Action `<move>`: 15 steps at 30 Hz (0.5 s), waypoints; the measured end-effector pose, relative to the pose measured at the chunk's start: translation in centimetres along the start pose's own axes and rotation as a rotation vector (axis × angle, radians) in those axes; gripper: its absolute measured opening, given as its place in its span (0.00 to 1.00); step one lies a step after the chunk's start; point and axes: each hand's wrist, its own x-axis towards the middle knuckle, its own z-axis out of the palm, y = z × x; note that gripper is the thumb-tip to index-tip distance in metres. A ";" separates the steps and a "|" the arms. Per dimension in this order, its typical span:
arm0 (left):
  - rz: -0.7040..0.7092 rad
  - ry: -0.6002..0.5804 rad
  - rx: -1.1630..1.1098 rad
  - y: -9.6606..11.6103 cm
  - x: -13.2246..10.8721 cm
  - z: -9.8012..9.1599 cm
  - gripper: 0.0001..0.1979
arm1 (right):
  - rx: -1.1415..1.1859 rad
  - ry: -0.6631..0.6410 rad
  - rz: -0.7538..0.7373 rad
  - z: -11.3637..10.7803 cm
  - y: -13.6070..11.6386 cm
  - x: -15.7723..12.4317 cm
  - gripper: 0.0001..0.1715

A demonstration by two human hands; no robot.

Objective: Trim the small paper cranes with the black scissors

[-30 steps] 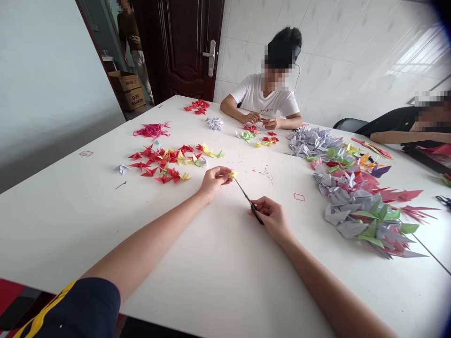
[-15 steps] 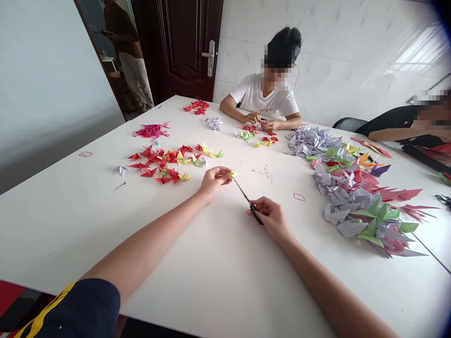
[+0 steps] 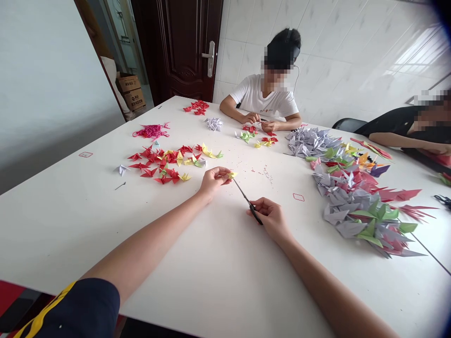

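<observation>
Still, the hands (image 3: 215,182) (image 3: 270,216) grip scissors (image 3: 249,202) and probably a yellow crane (image 3: 233,175), while cardboard boxes (image 3: 135,98) show more.

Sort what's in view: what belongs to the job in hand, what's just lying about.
Job: small yellow folded-paper piece, in left hand; black-handled metal scissors, in right hand; probably red, yellow folded-paper cluster.

Lying about, apparently: tangled magenta bundle; thin dark scrap; brown cardboard boxes.

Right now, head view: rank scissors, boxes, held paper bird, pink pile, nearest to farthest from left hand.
1. Held paper bird: yellow, in left hand.
2. Scissors: to its right.
3. Pink pile: left on table.
4. Boxes: left, beyond table.
</observation>
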 end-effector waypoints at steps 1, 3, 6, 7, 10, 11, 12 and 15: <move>0.008 -0.001 0.002 0.0 0.0 0.0 0.12 | 0.008 -0.006 0.006 0.0 0.0 0.0 0.24; 0.022 -0.006 0.003 0.0 -0.1 0.0 0.13 | 0.024 -0.015 0.011 0.0 0.0 0.0 0.25; 0.026 -0.011 -0.002 0.0 -0.1 0.0 0.13 | 0.054 -0.019 0.009 0.0 0.0 0.0 0.25; 0.026 -0.011 -0.004 0.0 -0.1 -0.1 0.14 | 0.061 -0.023 0.012 0.0 -0.1 0.0 0.25; 0.023 -0.021 -0.011 -0.1 -0.1 -0.1 0.14 | 0.077 -0.035 0.023 -0.1 -0.2 0.0 0.25; 0.022 -0.025 -0.010 -0.1 -0.1 -0.1 0.15 | 0.083 -0.037 0.025 -0.1 -0.2 0.0 0.25; 0.020 -0.029 -0.009 -0.1 -0.2 -0.1 0.15 | 0.088 -0.037 0.025 -0.1 -0.2 0.0 0.25; 0.019 -0.027 -0.010 -0.1 -0.2 -0.1 0.14 | 0.093 -0.035 0.020 -0.1 -0.2 0.0 0.24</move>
